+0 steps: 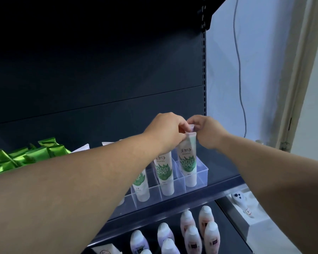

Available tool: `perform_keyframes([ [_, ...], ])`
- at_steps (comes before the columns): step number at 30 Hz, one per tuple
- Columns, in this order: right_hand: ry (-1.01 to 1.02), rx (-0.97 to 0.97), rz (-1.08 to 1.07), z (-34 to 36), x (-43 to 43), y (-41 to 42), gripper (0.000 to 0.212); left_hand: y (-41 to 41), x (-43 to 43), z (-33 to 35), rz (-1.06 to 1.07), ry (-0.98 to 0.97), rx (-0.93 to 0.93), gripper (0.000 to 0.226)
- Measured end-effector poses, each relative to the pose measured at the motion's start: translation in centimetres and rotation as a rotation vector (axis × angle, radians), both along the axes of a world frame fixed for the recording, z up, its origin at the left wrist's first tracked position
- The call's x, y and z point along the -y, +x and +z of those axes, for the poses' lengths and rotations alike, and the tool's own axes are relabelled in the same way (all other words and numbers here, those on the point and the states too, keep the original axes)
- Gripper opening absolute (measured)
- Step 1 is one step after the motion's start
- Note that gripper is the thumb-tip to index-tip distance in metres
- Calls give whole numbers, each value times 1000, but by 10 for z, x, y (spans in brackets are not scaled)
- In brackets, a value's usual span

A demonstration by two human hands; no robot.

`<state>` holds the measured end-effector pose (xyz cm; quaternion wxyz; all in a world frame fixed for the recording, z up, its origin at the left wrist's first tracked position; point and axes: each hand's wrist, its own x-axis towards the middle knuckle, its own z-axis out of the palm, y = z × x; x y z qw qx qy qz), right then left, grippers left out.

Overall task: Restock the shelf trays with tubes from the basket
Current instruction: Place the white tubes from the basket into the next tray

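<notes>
Restocking in progress: we are facing a dark shelving unit (99, 70) that is standing against a pale wall (264, 88), where a grey cable (239, 70) is hanging. On the upper shelf (222, 162) a clear divided tray (203, 174) is sitting toward the right end, while green packets (26, 156) are lying heaped at the far left. White bottles (192, 237) are lying in rows on the lower shelf (226, 228), nearer to us. Three white-and-green tubes (163, 171) are standing cap-down in the tray, one to each compartment. The rightmost tube (188, 162) is standing in the right-end compartment. Our left hand (165, 127) and right hand (206, 129) are meeting over its flat crimped top, fingers curling in narrow and pinching that end from either side.
</notes>
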<state>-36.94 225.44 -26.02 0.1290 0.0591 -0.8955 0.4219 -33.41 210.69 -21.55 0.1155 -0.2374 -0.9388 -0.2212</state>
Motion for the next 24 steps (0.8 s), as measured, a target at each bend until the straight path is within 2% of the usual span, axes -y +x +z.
perform_keyframes([
  [2, -154, 41, 31, -2, -2, 1, 29, -3, 2, -1, -13, 28, -2, 13],
  [5, -307, 117, 88, -4, -5, -2, 19, -7, 5, -1, -20, 46, -3, 12],
  [11, -323, 183, 86, -1, -7, -7, 13, -7, 16, 5, 8, 108, -36, 8],
  [16, -325, 187, 21, 5, -7, -4, 16, -5, 35, 9, 104, 154, -122, 16],
  [21, -403, 68, -126, 12, -8, 15, 16, 3, 71, 15, 187, 203, -150, 18],
  [24, -281, -98, -234, 20, -3, 42, 9, 7, 105, 20, 270, 231, -146, 17],
])
